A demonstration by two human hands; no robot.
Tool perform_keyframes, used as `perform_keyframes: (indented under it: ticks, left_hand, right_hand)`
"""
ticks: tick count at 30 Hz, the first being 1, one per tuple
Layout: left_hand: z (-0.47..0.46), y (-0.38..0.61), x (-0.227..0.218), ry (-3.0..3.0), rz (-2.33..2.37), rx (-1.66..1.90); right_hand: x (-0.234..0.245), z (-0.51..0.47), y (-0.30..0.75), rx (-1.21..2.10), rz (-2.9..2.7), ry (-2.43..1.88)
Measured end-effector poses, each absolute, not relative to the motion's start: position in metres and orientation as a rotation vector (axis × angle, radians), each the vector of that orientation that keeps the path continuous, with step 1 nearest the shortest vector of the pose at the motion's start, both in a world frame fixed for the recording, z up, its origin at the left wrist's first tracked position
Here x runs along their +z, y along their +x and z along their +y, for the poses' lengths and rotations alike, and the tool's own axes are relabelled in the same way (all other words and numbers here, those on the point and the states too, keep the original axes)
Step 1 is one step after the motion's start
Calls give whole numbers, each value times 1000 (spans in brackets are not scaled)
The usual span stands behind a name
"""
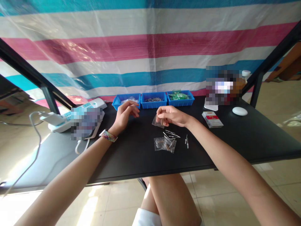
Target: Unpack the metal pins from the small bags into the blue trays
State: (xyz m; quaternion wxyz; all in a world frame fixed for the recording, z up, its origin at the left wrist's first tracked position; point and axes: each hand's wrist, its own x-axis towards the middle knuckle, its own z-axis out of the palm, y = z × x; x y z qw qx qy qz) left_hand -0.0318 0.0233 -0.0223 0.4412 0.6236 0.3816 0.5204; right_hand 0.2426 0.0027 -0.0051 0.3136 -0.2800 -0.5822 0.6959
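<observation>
My right hand (pixel 170 115) hovers over the black table (pixel 246 141), fingers pinched on a small clear plastic bag (pixel 157 122). My left hand (pixel 125 113) is raised near the left blue bin (pixel 126 101), fingers curled together; I cannot make out whether anything is in them. Below my right hand lie several thin metal pins (pixel 172 134) and two small clear filled bags (pixel 165 144). Two more pins (pixel 187 140) lie a little to the right.
Three blue bins stand in a row at the back: the middle one (pixel 154 100) holds metal parts, the right one (pixel 180 98) green bags. A white device (pixel 68 117) with cables sits left. A red-and-white box (pixel 212 119) and a white oval object (pixel 240 111) lie right.
</observation>
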Motion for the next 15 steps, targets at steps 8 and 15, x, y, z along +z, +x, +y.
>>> perform_keyframes:
  ticks: [8, 15]
  left_hand:
    - [-5, -2, -18, 1649, 830, 824]
    - [-5, 1, -23, 1633, 873, 914]
  right_hand:
    - [-27, 0, 218, 1539, -1235, -789]
    - [-30, -3, 211, 1477, -1281, -795]
